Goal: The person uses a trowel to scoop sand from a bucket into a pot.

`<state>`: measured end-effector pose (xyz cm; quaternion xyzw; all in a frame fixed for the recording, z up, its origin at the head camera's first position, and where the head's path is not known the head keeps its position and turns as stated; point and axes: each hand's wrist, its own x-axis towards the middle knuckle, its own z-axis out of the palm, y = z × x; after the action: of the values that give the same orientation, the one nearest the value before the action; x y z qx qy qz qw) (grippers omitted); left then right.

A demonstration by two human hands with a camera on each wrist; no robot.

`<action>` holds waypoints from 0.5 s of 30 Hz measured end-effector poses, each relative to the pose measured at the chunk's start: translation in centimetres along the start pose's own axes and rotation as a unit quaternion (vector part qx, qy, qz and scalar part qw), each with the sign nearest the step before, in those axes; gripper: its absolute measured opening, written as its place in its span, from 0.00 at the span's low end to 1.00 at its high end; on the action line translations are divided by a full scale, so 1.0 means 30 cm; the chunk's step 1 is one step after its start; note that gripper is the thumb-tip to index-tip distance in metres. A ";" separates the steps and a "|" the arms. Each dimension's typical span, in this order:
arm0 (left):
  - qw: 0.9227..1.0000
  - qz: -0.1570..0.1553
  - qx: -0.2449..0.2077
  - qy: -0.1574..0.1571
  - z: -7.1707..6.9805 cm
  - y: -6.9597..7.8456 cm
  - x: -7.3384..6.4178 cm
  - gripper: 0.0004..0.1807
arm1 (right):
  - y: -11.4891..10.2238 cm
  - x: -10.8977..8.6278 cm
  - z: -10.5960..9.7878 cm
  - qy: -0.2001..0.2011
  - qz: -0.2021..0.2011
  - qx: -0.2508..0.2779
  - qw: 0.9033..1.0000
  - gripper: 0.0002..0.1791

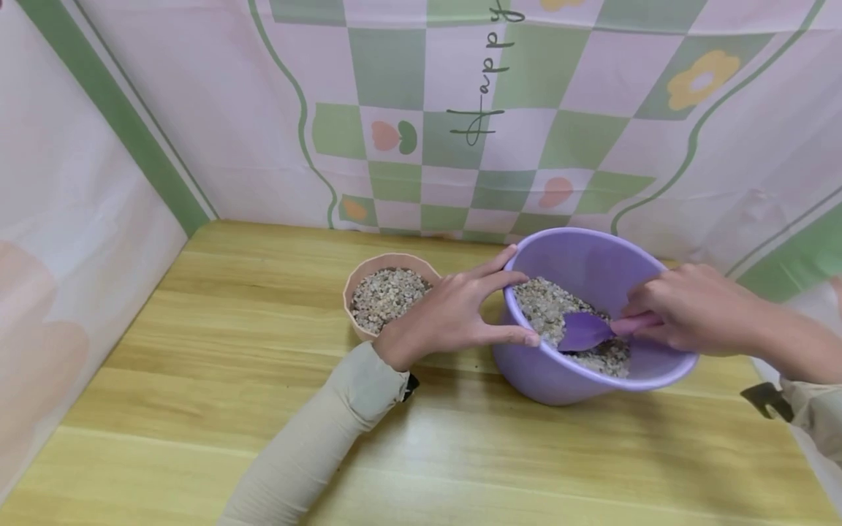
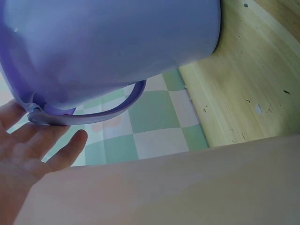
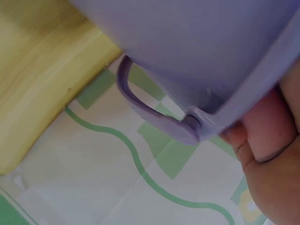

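Note:
A purple bucket [image 1: 559, 380] stands on the table, with coarse gravel [image 1: 546, 303] inside. My right hand [image 1: 704, 307] grips the pink handle of a toy shovel [image 1: 585, 331], whose purple blade rests against the gravel. In the right wrist view, the pink handle [image 3: 269, 124] shows behind the bucket's rim. My left hand [image 1: 467, 310] reaches across to the bucket's left side, fingers spread and thumb extended along the rim. The left wrist view has those fingers touching the bucket near its hanging handle [image 2: 103, 115].
A peach-coloured bowl [image 1: 351, 281] filled with gravel sits left of the bucket, partly behind my left hand and wrist. A checked cloth [image 1: 388, 73] hangs along the table's back edge. Small grains lie on the wooden table [image 1: 217, 351].

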<state>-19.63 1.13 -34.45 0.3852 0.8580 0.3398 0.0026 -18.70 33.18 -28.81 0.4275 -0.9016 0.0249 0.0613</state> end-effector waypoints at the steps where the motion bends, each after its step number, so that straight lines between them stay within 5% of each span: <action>1: 1.000 0.000 -0.001 -0.001 0.000 0.001 0.001 0.47 | -0.001 0.004 0.002 -0.003 0.004 0.002 1.000 0.18; 15: 1.000 -0.005 0.003 -0.006 -0.003 0.004 0.004 0.48 | 0.009 0.010 0.023 0.008 -0.010 0.008 1.000 0.16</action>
<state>-19.67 1.22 -34.29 0.3827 0.8610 0.3348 0.0084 -19.17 33.07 -29.44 0.4367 -0.8965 0.0351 0.0657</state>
